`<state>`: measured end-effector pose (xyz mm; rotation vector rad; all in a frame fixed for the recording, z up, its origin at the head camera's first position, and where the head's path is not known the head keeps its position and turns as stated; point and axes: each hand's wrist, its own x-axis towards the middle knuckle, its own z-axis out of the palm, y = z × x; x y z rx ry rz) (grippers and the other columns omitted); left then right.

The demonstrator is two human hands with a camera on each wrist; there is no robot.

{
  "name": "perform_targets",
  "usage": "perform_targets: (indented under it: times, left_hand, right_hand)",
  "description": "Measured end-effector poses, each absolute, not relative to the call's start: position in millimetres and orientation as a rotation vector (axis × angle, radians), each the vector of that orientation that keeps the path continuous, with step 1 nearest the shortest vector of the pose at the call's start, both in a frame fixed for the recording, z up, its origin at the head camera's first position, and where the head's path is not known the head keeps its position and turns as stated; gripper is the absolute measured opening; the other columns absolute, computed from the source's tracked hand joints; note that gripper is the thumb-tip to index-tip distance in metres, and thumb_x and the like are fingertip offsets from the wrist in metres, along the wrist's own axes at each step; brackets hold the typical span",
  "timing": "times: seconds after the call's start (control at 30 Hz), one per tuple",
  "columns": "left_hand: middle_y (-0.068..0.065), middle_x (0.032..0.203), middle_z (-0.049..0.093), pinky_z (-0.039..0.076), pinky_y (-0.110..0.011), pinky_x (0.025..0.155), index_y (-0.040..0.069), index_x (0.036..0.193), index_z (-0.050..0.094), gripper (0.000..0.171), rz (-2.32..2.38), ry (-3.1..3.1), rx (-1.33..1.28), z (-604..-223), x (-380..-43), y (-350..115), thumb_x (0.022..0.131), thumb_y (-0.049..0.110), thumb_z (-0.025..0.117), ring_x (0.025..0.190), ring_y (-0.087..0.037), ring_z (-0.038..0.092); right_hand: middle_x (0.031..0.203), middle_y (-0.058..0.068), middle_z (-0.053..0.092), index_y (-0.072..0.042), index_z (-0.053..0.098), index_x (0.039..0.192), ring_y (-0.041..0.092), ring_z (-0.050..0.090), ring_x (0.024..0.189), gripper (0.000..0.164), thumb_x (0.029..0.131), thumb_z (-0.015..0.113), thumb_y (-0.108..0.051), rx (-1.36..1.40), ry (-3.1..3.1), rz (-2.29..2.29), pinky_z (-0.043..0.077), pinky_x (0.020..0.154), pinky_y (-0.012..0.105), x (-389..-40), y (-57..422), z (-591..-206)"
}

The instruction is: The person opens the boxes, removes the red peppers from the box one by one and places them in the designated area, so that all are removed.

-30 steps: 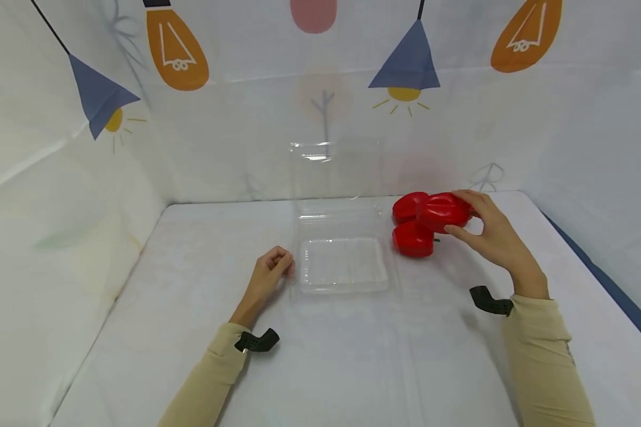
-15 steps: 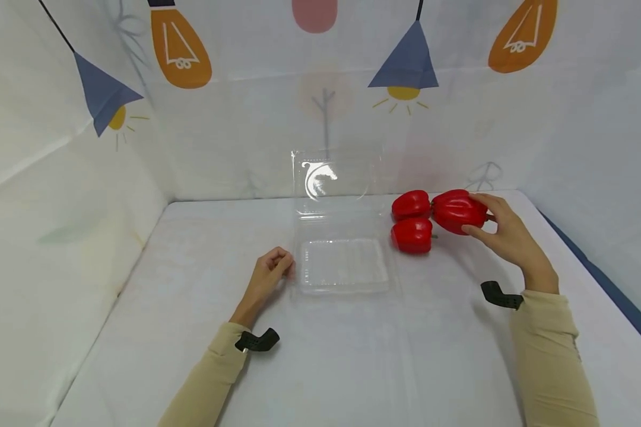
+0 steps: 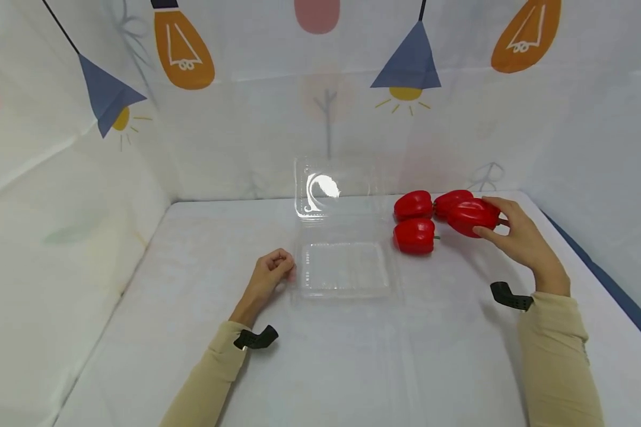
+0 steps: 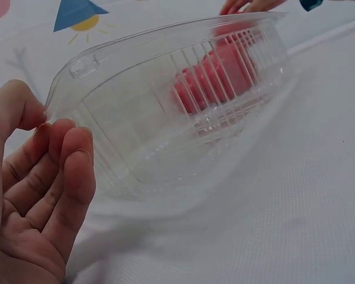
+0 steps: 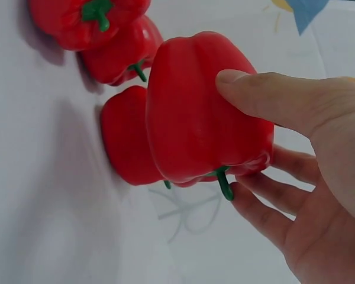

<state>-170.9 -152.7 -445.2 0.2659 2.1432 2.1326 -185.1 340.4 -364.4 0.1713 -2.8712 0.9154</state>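
Note:
My left hand (image 3: 269, 273) pinches the left rim of a clear plastic clamshell box (image 3: 347, 268) between thumb and fingertips, as the left wrist view shows close up. The box stands with its lid (image 3: 352, 190) raised at the back. At the right, my right hand (image 3: 526, 246) grips a red bell pepper (image 5: 195, 112) with a green stem, thumb on one side and fingers on the other. Behind it, partly hidden, is another red bell pepper (image 3: 448, 201). Left of these, two more peppers lie close together, a rear one (image 3: 412, 205) and a front one (image 3: 413, 236).
A white cloth covers the table (image 3: 331, 362). Behind it hangs a white curtain (image 3: 235, 136) printed with lamps and bulbs. The peppers lie near the table's back edge, right of the box. Each wrist wears a small black camera mount.
My right hand has moved right with its pepper, off the two left ones, and the pepper behind now shows. The box lid has tipped lower. My left hand stays on the rim.

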Motion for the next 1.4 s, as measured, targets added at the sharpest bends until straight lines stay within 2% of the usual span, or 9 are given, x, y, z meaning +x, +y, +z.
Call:
perform_targets:
  times: [0.13,0.9,1.1,1.4]
  left_hand:
    - [0.002,0.065,0.06,0.049,-0.021,0.06,0.007,0.082,0.055,0.012,2.132,2.102,0.316,-459.2,-173.8,-156.5,0.093,0.01,0.055,0.059,-0.01,0.055]
    - [0.005,0.066,0.063,0.05,-0.021,0.056,0.007,0.079,0.054,0.014,2.065,1.898,0.553,-457.5,-170.6,-163.0,0.093,0.006,0.054,0.059,-0.007,0.059]
    - [0.004,0.065,0.062,0.05,-0.022,0.054,0.005,0.078,0.053,0.014,2.062,1.882,0.611,-457.6,-171.4,-164.1,0.093,0.005,0.054,0.057,-0.008,0.059]
    - [0.005,0.069,0.063,0.049,-0.021,0.058,0.01,0.08,0.055,0.017,2.058,1.772,0.667,-457.6,-169.0,-167.0,0.094,0.002,0.049,0.063,-0.007,0.06]
  right_hand:
    - [0.146,0.025,0.029,-0.014,0.021,0.15,0.044,0.032,0.125,0.08,0.087,0.068,-0.029,0.161,-2.88,0.913,0.038,0.094,0.065,-184.7,344.7,-365.6]
    - [0.145,0.027,0.028,-0.008,0.02,0.15,0.046,0.03,0.127,0.082,0.087,0.066,-0.033,0.159,-2.958,0.999,0.034,0.098,0.066,-188.2,352.9,-377.8]
    - [0.144,0.027,0.029,-0.006,0.022,0.149,0.045,0.031,0.127,0.078,0.088,0.065,-0.031,0.178,-2.957,0.979,0.033,0.099,0.065,-190.0,354.7,-379.5]
    - [0.145,0.028,0.026,-0.005,0.021,0.149,0.046,0.029,0.127,0.077,0.089,0.065,-0.023,0.209,-2.975,0.991,0.033,0.099,0.065,-191.6,355.7,-382.3]
